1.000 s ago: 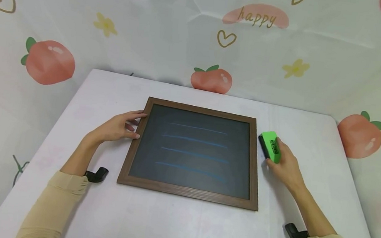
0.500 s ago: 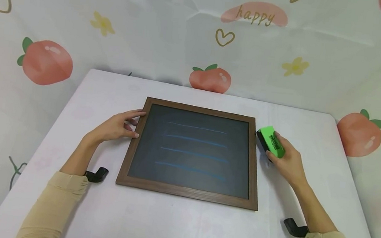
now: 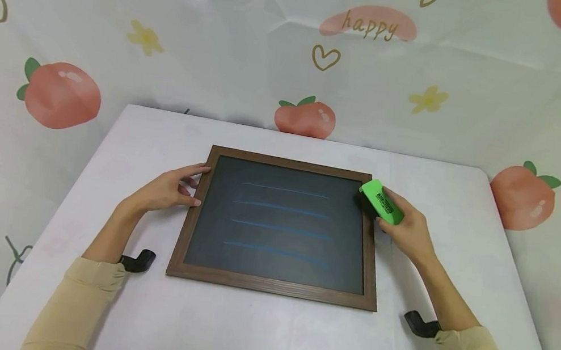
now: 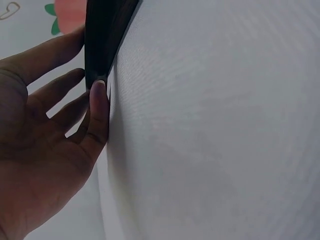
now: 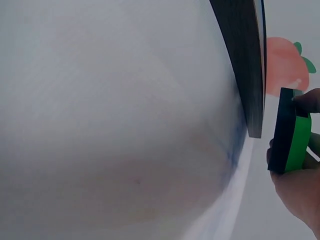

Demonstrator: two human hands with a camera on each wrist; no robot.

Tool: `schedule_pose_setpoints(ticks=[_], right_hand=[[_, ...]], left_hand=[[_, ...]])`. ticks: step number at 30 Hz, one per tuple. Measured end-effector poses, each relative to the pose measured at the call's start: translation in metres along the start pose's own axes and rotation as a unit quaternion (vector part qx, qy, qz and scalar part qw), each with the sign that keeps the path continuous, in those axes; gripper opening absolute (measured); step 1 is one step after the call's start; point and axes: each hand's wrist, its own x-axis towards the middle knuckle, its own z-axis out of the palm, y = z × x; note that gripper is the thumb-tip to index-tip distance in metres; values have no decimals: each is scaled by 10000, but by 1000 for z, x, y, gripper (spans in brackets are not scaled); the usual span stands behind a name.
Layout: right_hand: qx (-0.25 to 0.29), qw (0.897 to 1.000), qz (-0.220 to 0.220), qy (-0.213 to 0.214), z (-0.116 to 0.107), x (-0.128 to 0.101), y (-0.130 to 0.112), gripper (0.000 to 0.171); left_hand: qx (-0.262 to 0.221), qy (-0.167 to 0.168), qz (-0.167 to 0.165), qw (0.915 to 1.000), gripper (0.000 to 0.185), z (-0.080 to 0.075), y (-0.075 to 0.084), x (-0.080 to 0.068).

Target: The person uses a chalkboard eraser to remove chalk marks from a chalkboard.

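A wood-framed chalkboard [image 3: 280,225] lies flat on the white table [image 3: 253,332], with several faint blue chalk lines across it. My left hand [image 3: 168,189] rests with straight fingers against the board's left frame edge [image 4: 102,45]; the fingertips [image 4: 97,92] touch the dark frame. My right hand [image 3: 405,228] grips a green eraser [image 3: 382,201] with a black felt underside [image 5: 281,132]. The eraser is lifted and tilted over the board's upper right corner, just above the frame [image 5: 245,65].
Peach-printed fabric walls [image 3: 293,56] close in the table at the back and both sides. Black wrist-camera mounts [image 3: 138,260] [image 3: 419,325] show by each sleeve. Bare white cloth runs in front of the board.
My right hand has lifted the green eraser from the table beside the board and carried it left, over the frame's upper right corner. My left hand has stayed on the left frame edge.
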Motion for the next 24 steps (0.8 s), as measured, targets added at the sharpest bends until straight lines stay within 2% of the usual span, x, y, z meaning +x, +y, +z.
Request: schedule_pose_setpoints(ticks=[15,24], right_hand=[[-76,9995,16,-309,15,13,-11,71],[-161,9989,27,-436,24,18,-16,69]], left_hand=[[-182,-67,-71,9998,85,-3,-1,0],[-73,-190,-26,9998,87,-4,-4,0]])
